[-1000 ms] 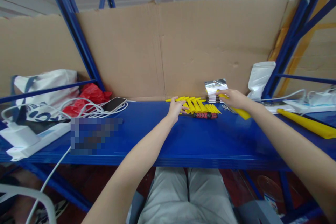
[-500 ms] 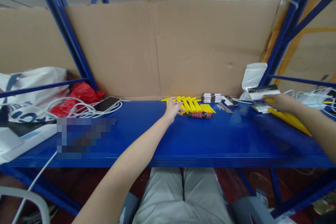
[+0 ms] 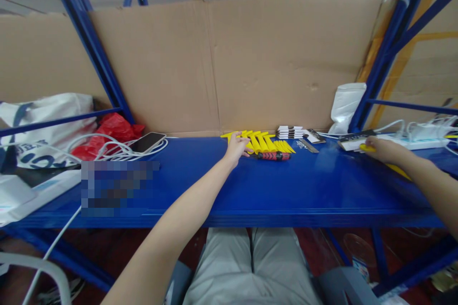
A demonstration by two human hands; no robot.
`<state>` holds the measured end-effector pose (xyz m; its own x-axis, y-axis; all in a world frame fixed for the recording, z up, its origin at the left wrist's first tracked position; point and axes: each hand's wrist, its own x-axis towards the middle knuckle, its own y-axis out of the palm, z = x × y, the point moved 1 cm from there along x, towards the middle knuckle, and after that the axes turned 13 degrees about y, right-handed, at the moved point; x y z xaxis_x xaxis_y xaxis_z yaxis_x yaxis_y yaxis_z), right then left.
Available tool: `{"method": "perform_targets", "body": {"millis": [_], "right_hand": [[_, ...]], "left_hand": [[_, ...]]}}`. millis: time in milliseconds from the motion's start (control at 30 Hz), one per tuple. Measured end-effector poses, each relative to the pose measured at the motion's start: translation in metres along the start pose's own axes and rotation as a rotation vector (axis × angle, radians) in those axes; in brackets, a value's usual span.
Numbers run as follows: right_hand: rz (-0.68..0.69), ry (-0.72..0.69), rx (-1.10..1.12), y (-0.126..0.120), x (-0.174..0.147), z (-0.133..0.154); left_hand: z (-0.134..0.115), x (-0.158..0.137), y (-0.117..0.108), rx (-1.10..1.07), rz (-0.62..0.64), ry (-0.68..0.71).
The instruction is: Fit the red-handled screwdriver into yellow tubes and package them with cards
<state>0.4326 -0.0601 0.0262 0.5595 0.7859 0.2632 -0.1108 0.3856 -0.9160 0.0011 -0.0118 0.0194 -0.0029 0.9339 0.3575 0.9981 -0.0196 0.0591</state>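
My left hand (image 3: 236, 147) rests at the left end of a row of T-shaped yellow plastic tools (image 3: 265, 141), its fingers apart. Just beside its fingers lies a red and black handled tool (image 3: 274, 156); its other end is hidden by the hand. Over on the right, my right hand (image 3: 384, 150) is closed, with a yellow plastic piece (image 3: 368, 148) showing at its fingertips. More yellow (image 3: 399, 171) shows below the wrist; I cannot tell whether it is the same piece. Touching or close to those fingertips are black and white packets (image 3: 354, 141).
White-and-black boxes (image 3: 289, 132) are stacked behind small yellow wedges (image 3: 285, 147), near a grey metal blade (image 3: 307, 146). A white pouch (image 3: 347, 105) leans by the right post. White cables, a phone (image 3: 148, 142), a red bag (image 3: 116, 131) and a cloth bag (image 3: 46, 124) lie left.
My right hand has shifted slightly right and down. The black and white packets beside it, tilted and raised before, now lie lower and flatter together. My left hand stays in place.
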Motion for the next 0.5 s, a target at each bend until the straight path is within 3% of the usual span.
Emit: {"method": "perform_targets", "body": {"millis": [200,500], "right_hand": [[-0.021,0.127,-0.16,-0.006,0.0,-0.004],[0.199,0.113,0.008,-0.005,-0.002,-0.04]], "left_hand": [[0.0,0.0,0.0,0.013,0.008,0.009],[-0.005,-0.001,0.001,0.065,0.024,-0.018]]}}
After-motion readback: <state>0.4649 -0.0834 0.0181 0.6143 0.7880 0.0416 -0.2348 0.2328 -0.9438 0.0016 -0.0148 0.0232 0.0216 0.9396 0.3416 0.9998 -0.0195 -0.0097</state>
